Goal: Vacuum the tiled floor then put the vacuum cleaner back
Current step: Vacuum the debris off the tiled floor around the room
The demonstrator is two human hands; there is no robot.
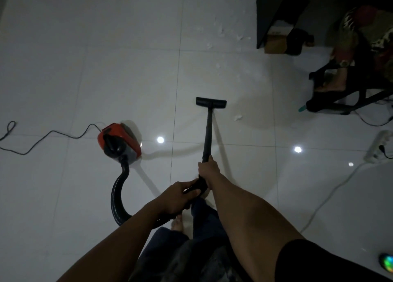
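A red and grey canister vacuum cleaner (120,141) stands on the white tiled floor (106,58) at left of centre. Its black hose (118,193) curves from the canister down to my hands. The black wand (208,130) runs forward to the floor nozzle (211,102), which rests flat on the tiles. My right hand (208,168) grips the wand's lower end. My left hand (180,194) holds the hose handle just behind it. Small white scraps (237,118) lie right of the nozzle, and more white scraps (221,32) lie farther ahead.
The vacuum's black power cord (42,138) snakes off to the left. At the right a seated person's foot (329,86) rests by a dark chair (344,103). A dark cabinet (274,11) stands behind. A white power strip (378,147) and white cable (331,194) lie at right.
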